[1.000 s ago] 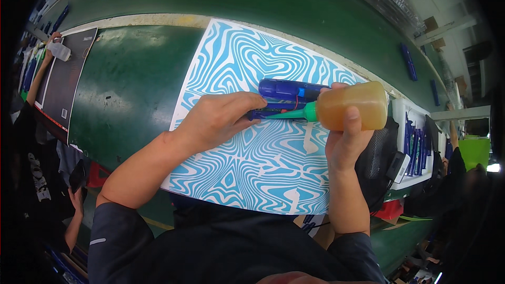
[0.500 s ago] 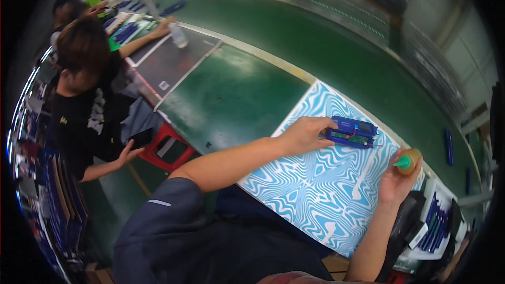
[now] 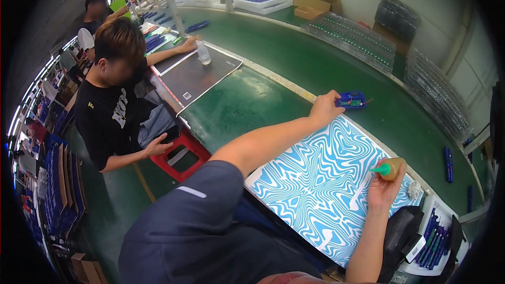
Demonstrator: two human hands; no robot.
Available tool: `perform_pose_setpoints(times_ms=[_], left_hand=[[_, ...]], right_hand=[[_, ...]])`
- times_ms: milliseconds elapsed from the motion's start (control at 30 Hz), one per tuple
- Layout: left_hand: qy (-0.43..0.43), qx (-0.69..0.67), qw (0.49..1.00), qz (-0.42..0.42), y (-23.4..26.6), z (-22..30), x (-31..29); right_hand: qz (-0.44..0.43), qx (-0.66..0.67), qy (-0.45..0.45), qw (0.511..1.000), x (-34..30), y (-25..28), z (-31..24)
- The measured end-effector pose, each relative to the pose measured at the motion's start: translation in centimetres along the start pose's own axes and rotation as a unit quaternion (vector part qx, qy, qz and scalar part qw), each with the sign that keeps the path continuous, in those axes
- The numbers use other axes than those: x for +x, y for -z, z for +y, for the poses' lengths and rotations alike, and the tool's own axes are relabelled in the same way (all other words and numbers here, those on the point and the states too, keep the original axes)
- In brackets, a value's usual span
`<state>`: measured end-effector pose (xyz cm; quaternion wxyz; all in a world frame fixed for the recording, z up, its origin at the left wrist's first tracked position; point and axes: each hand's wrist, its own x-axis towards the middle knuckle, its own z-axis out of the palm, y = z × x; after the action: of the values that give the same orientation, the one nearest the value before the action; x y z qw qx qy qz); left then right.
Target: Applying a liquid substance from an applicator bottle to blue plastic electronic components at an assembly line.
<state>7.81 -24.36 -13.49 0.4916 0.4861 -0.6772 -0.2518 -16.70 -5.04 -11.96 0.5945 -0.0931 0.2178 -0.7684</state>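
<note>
My left hand (image 3: 325, 108) reaches to the far edge of the blue-and-white swirl-patterned mat (image 3: 321, 189). Its fingers grip the near end of an open blue plastic casing (image 3: 353, 100) with a green circuit board and a red wire inside. The casing is over the green bench surface just beyond the mat; whether it rests there I cannot tell. Over the right side of the mat, my right hand (image 3: 383, 192) is wrapped round a small squeeze bottle (image 3: 393, 169) of amber liquid. Its green nozzle points left.
A white tray (image 3: 447, 215) of blue parts stands right of the mat, beside a black mesh bag (image 3: 402, 231). Clear plastic trays (image 3: 352, 37) line the back. At left, a co-worker (image 3: 113, 100) sits near a red stool (image 3: 184, 158), and a clear bottle (image 3: 203, 53) stands on a dark mat.
My left hand has carried the blue casing away from me, off the mat to beyond its far edge. My right hand still holds the bottle. The view has shifted, showing more of the far background.
</note>
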Motion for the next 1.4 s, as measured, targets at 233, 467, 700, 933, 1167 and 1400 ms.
perform_pose_setpoints(times_ms=[233, 467, 700, 933, 1167, 1400], left_hand=[[0.049, 0.032, 0.996, 0.07, -10.1, -0.2, 4.4], [0.0, 0.053, 0.989, -0.141, -9.2, 1.4, 6.2], [0.016, -0.169, 0.969, -0.178, -3.8, 4.0, -1.4], [0.02, -0.192, 0.951, -0.242, -1.3, 1.9, -7.0], [0.015, -0.151, 0.949, -0.275, 0.2, 2.3, -7.5], [0.069, -0.203, 0.93, -0.297, 0.1, 4.1, -7.5]], right_hand=[[0.017, 0.005, 0.001, 1.0, 0.3, 0.9, -0.5], [0.001, -0.004, 0.006, 1.0, 0.4, 0.8, -0.7], [-0.006, -0.029, -0.005, 1.0, 0.6, 1.1, -0.8], [-0.021, -0.006, 0.004, 1.0, 1.4, 2.6, -0.6], [0.006, -0.017, -0.018, 1.0, 0.6, 0.8, 0.3], [0.04, -0.061, -0.037, 0.997, -0.6, -0.3, -0.3]])
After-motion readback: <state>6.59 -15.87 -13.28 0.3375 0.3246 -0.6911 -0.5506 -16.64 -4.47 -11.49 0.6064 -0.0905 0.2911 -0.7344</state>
